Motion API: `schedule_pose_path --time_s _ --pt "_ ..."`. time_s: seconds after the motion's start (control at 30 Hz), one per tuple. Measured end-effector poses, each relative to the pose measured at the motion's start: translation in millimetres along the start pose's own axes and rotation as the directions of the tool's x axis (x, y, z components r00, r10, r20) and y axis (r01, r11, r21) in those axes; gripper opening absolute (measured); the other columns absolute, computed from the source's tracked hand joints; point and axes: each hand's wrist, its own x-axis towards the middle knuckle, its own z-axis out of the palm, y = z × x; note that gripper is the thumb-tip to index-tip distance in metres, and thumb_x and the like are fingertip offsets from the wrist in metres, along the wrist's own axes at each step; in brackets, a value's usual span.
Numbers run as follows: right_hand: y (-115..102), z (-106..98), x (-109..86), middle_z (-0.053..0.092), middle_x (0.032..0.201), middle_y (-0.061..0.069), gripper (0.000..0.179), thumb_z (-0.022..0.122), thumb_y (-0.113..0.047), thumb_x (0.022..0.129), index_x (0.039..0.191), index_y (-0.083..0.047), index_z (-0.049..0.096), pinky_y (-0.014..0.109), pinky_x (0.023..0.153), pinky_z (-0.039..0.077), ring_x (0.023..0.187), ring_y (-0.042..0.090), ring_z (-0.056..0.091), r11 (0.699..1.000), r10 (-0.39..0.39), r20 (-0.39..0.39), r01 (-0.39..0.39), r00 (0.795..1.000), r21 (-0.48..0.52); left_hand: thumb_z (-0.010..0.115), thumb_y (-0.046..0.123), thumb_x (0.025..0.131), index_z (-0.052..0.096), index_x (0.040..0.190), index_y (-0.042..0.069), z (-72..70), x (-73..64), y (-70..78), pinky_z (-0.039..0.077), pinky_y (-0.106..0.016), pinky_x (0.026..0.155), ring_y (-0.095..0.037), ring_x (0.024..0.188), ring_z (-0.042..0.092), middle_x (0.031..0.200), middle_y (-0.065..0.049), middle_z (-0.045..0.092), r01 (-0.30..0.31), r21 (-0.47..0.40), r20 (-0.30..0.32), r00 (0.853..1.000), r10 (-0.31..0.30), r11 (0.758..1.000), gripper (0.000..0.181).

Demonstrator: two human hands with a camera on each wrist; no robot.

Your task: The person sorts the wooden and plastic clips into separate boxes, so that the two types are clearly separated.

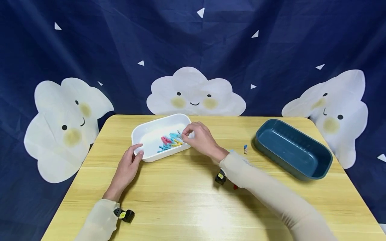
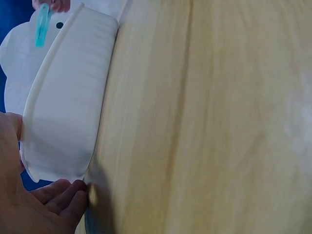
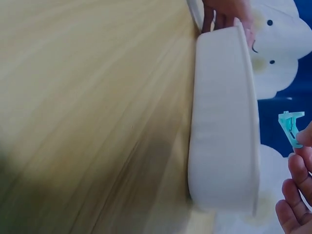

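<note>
A white plastic basin (image 1: pixel 150 124) stands on the table with several clothespins (image 1: pixel 169 142) in pink, blue and yellow heaped at its right end. My left hand (image 1: pixel 128 167) grips the basin's near left corner, as the left wrist view also shows around the basin wall (image 2: pixel 68 97). Above the basin's right end, my right hand (image 1: pixel 200 137) pinches a teal clothespin (image 3: pixel 291 127) between thumb and fingertip. That same clothespin (image 2: pixel 43 25) hangs over the rim in the left wrist view.
To the right stands a dark teal basin (image 1: pixel 289 147), its inside bare. A small blue-topped figure-like item (image 1: pixel 245 149) lies between the basins. Near my right forearm, a red item (image 1: pixel 235 187) is mostly hidden by the sleeve. A blue cloud-print curtain (image 1: pixel 126 40) hangs behind the table.
</note>
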Motion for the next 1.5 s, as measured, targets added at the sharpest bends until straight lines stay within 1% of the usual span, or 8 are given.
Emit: schedule_pose_path --time_s 0.1,0.27,0.5,0.67,1.0,1.23,1.33,1.5 --pt "-5 11 5.7 0.076 0.098 0.001 0.006 0.079 -0.017 0.097 0.097 -0.011 0.08 0.04 0.097 0.052 0.105 0.024 0.064 1.0 0.0 0.039 0.0 0.999 -0.006 0.044 0.041 0.119 0.047 0.161 0.008 1.6 0.5 -1.0 0.033 -0.065 0.125 -0.042 0.15 0.044 0.165 -0.026 0.044 -0.001 -0.005 0.002 1.0 0.001 1.0 0.053" --pt "-11 27 15.0 0.075 0.096 -0.001 0.008 0.077 -0.019 0.099 0.096 -0.013 0.081 0.034 0.091 0.053 0.101 0.021 0.063 0.998 -0.015 0.074 0.019 0.997 -0.057 0.042 0.044 0.119 0.046 0.161 0.009 2.7 1.3 -2.5 0.036 -0.063 0.121 -0.04 0.141 0.046 0.162 -0.026 0.046 0.0 0.003 0.003 1.0 0.0 1.0 0.055" --pt "-20 42 32.1 0.075 0.094 0.0 0.009 0.077 -0.019 0.099 0.093 -0.013 0.082 0.03 0.087 0.05 0.095 0.019 0.061 0.996 -0.002 0.105 0.012 0.994 -0.093 0.04 0.046 0.119 0.046 0.161 0.011 0.2 0.4 -3.3 0.03 -0.066 0.127 -0.044 0.158 0.038 0.167 -0.026 0.042 0.001 0.007 0.002 1.0 -0.001 1.0 0.056" --pt "-24 53 40.8 0.077 0.094 -0.002 0.01 0.077 -0.016 0.099 0.091 -0.012 0.081 0.026 0.085 0.049 0.088 0.014 0.061 0.995 0.019 0.187 0.0 0.982 -0.101 0.04 0.046 0.119 0.045 0.162 0.012 0.2 0.0 -4.1 0.032 -0.066 0.125 -0.043 0.153 0.041 0.165 -0.026 0.043 0.015 0.004 0.006 1.0 -0.015 1.0 0.056" --pt "-31 68 52.4 0.075 0.089 -0.005 0.015 0.071 -0.014 0.101 0.09 -0.015 0.081 0.031 0.104 0.049 0.092 0.015 0.061 0.977 0.063 0.243 -0.01 0.968 -0.213 0.039 0.047 0.119 0.044 0.163 0.011 -0.1 0.7 -0.8 0.031 -0.067 0.125 -0.044 0.153 0.041 0.166 -0.027 0.043 0.021 0.009 0.013 1.0 -0.021 1.0 0.058" --pt "-30 74 52.3 0.079 0.106 -0.004 0.014 0.069 -0.018 0.106 0.1 -0.015 0.082 0.03 0.11 0.049 0.101 0.012 0.064 0.969 0.107 0.311 -0.029 0.944 -0.245 0.039 0.047 0.119 0.044 0.163 0.011 -0.3 0.1 -0.7 0.029 -0.068 0.127 -0.045 0.158 0.036 0.169 -0.026 0.04 0.024 0.016 0.02 0.999 -0.024 1.0 0.058" --pt "-29 73 52.2 0.08 0.11 -0.005 0.015 0.07 -0.022 0.106 0.099 -0.016 0.083 0.031 0.112 0.048 0.103 0.012 0.065 0.964 0.094 0.311 -0.009 0.946 -0.264 0.039 0.047 0.119 0.044 0.163 0.011 0.1 0.5 -1.0 0.029 -0.068 0.127 -0.045 0.159 0.036 0.169 -0.026 0.04 0.025 0.016 0.02 0.999 -0.025 1.0 0.058" --pt "-30 68 50.0 0.078 0.1 -0.005 0.015 0.073 -0.024 0.104 0.095 -0.017 0.083 0.032 0.106 0.048 0.097 0.015 0.063 0.961 0.03 0.279 0.049 0.96 -0.273 0.039 0.047 0.119 0.044 0.163 0.011 0.0 0.8 -0.6 0.029 -0.068 0.127 -0.045 0.158 0.037 0.169 -0.027 0.04 0.026 0.015 0.02 0.999 -0.026 1.0 0.058"
